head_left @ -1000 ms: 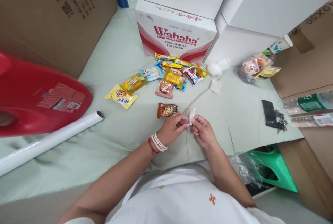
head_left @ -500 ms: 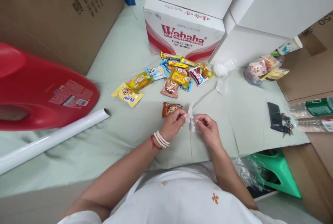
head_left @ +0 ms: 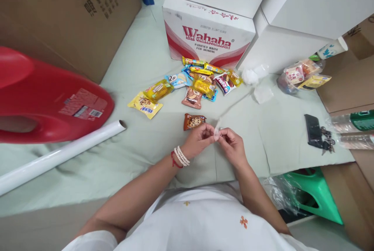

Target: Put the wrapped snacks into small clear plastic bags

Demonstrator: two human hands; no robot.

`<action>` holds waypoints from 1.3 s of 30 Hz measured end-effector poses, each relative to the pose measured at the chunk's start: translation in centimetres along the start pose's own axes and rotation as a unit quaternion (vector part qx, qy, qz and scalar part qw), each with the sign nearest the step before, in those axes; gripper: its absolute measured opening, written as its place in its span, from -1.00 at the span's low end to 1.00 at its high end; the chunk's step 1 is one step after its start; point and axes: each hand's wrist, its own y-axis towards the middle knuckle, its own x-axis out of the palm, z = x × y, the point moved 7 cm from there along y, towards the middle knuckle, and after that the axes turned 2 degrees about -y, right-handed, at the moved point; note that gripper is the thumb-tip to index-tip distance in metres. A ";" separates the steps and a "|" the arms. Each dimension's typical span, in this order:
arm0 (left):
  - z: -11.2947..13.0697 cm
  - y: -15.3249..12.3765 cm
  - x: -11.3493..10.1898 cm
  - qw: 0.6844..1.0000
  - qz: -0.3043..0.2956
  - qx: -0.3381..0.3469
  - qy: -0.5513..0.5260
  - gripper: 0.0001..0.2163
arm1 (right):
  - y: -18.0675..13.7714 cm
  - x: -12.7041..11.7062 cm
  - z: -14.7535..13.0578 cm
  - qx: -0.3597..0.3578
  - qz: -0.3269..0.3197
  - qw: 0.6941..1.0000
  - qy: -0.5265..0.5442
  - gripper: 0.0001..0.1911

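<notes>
My left hand (head_left: 198, 140) and my right hand (head_left: 233, 146) meet over the pale green cloth (head_left: 140, 87), fingers pinched together on a small clear plastic wrapper (head_left: 216, 133) held between them. A beaded bracelet and a red string sit on my left wrist. Just beyond my left hand lies a brown cookie packet (head_left: 194, 121). Farther back, a pile of several snack packets (head_left: 201, 81) is spread in front of a white and red Wahaha box (head_left: 209, 35). A yellow cookie packet (head_left: 145, 105) lies at the pile's left end.
A red plastic stool (head_left: 43, 99) lies on its side at left, with a white roll (head_left: 58, 155) in front of it. Cardboard boxes (head_left: 73, 13) stand at back left and right. A phone with keys (head_left: 317, 132), water bottles (head_left: 355, 126), a bag of snacks (head_left: 300, 78) and a green stool (head_left: 315, 192) are at right.
My hands drew a little apart with the wrapper stretched between them, then came back together, pinching it. The view has drifted slightly, so everything sits a bit further right.
</notes>
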 end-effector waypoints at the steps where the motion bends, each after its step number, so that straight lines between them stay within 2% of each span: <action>1: -0.1 0.1 -0.1 1.000 0.004 -0.001 0.007 -0.52 | 0.0 -0.1 0.5 0.030 -0.008 0.999 0.040 -0.77; 4: -0.4 0.3 -0.7 1.000 0.014 -0.014 0.000 -0.55 | -0.2 -0.4 1.2 0.114 -0.010 0.977 0.178 -0.68; 7: -0.6 0.6 -1.0 0.998 0.010 -0.036 -0.052 -0.56 | 0.0 -1.0 0.8 0.141 -0.003 0.954 0.264 -0.63; 11: -0.2 0.7 -1.8 0.983 0.043 -0.035 -0.175 -0.66 | 0.0 -2.7 0.5 0.150 0.029 0.940 0.306 -0.61; 14: 0.6 0.7 -2.4 0.971 0.054 -0.022 -0.234 -0.73 | -0.4 -4.6 1.1 0.153 0.053 0.943 0.290 -0.58; 17: 1.0 0.7 -2.4 0.965 0.037 -0.036 -0.257 -0.75 | -0.1 -7.1 2.3 0.162 0.018 0.975 0.153 -0.61; 18: 1.1 0.7 -2.3 0.964 0.033 -0.040 -0.261 -0.75 | 0.3 -8.7 2.8 0.153 0.029 0.985 0.075 -0.61; 19: 1.2 0.7 -2.3 0.963 0.030 -0.041 -0.264 -0.75 | 1.1 -10.8 3.1 0.132 0.067 0.989 -0.013 -0.62; 20: 1.2 0.6 -2.2 0.963 0.029 -0.039 -0.266 -0.75 | 2.0 -13.3 3.1 0.104 0.126 0.981 -0.105 -0.62; 22: 1.2 0.6 -2.0 0.961 0.024 -0.037 -0.272 -0.74 | 4.3 -17.9 3.0 0.049 0.256 0.926 -0.273 -0.62; 23: 1.1 0.6 -1.9 0.961 0.020 -0.038 -0.274 -0.73 | 5.8 -19.4 3.3 0.046 0.282 0.897 -0.338 -0.61; 25: 0.9 0.6 -1.7 0.960 0.012 -0.044 -0.277 -0.72 | 9.8 -20.8 4.6 0.067 0.262 0.865 -0.422 -0.58; 27: 0.7 0.7 -1.6 0.959 0.011 -0.048 -0.280 -0.72 | 13.9 -20.5 5.6 0.068 0.212 0.868 -0.444 -0.59; 29: 0.6 0.8 -1.8 0.958 0.018 -0.047 -0.282 -0.73 | 17.4 -19.0 5.7 0.039 0.158 0.884 -0.437 -0.59; 31: 0.5 1.0 -2.0 0.957 0.029 -0.045 -0.284 -0.74 | 19.1 -17.6 4.4 0.008 0.142 0.893 -0.427 -0.58; 32: 0.4 1.0 -2.1 0.957 0.034 -0.045 -0.286 -0.74 | 19.1 -17.0 3.1 -0.011 0.160 0.894 -0.419 -0.58; 33: 0.4 1.0 -2.2 0.955 0.038 -0.046 -0.289 -0.73 | 18.3 -16.5 1.5 -0.036 0.191 0.893 -0.405 -0.59; 35: 0.3 1.1 -2.3 0.953 0.044 -0.051 -0.296 -0.72 | 14.7 -15.0 -2.3 -0.107 0.249 0.893 -0.360 -0.61; 36: 0.3 1.1 -2.3 0.952 0.046 -0.055 -0.298 -0.71 | 12.4 -13.7 -4.0 -0.148 0.245 0.900 -0.328 -0.63; 37: 0.2 1.1 -2.2 0.951 0.048 -0.058 -0.300 -0.71 | 10.0 -12.0 -5.4 -0.186 0.209 0.911 -0.302 -0.65; 39: 0.2 1.1 -2.2 0.949 0.051 -0.061 -0.305 -0.69 | 5.4 -7.5 -7.3 -0.277 0.069 0.914 -0.286 -0.74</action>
